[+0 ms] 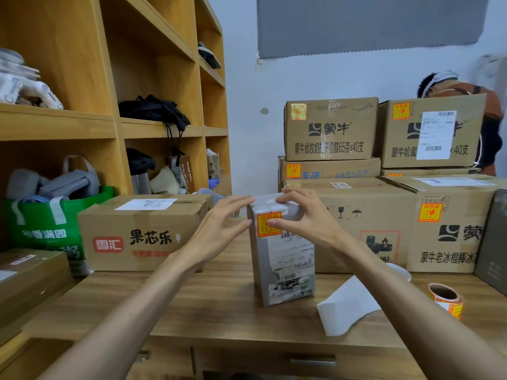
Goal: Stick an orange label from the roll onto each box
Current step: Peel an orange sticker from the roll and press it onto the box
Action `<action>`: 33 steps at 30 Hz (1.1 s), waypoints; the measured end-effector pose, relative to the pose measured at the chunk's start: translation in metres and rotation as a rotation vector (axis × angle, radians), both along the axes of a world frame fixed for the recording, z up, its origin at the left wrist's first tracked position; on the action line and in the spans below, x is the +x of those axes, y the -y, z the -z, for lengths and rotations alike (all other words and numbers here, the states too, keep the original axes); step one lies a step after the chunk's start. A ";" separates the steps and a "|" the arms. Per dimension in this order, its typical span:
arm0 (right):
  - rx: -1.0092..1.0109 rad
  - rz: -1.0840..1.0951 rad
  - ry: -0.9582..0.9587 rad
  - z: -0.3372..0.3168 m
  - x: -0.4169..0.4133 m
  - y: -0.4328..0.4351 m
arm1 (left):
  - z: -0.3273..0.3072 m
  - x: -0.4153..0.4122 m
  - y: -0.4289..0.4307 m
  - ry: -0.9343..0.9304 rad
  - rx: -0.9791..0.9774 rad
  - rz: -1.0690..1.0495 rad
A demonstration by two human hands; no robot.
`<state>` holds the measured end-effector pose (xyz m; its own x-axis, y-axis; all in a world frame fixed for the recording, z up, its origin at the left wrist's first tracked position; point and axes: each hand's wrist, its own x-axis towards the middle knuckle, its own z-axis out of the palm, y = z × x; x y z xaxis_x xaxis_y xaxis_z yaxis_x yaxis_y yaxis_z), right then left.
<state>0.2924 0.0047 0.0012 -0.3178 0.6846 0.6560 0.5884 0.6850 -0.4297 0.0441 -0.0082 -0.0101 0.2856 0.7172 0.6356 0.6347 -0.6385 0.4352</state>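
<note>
Labels first: the roll [445, 298] lies on the wooden table [192, 305], down to the right of the hands and well apart from them, with a loose white strip of backing paper [347, 305] between it and the grip. Up at the grip, a small grey box [282, 250] stands upright on the table. It wears an orange label [269, 224] near its top edge, above a torn white shipping slip with barcodes too small to read. The right hand [307, 215] has fingers on the box top and its thumb pressing the label's right edge. The left hand [223, 224] is open, fingers spread, fingertips just at the box's left corner. Neither hand is clamped on anything; this looks like smoothing the sticker down, so this box is nearly done.

Left of the grip sits a brown carton [142, 231] printed 果芯乐 and 雪汇, with no orange label visible, so it probably still waits. Behind and right of the grip, a carton stack [384, 165] reads 蒙牛, one "65克x40支". At least four of its cartons already carry orange stickers. Another person [466, 105] is partly hidden behind the stack.
</note>
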 end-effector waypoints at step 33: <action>0.055 0.017 0.111 0.008 0.005 0.007 | 0.015 0.006 -0.003 0.102 -0.058 0.048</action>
<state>0.2978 -0.0022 -0.0064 -0.3791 0.6545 0.6542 0.6420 0.6951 -0.3235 0.0501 -0.0056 -0.0256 0.2564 0.7407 0.6210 0.5548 -0.6389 0.5329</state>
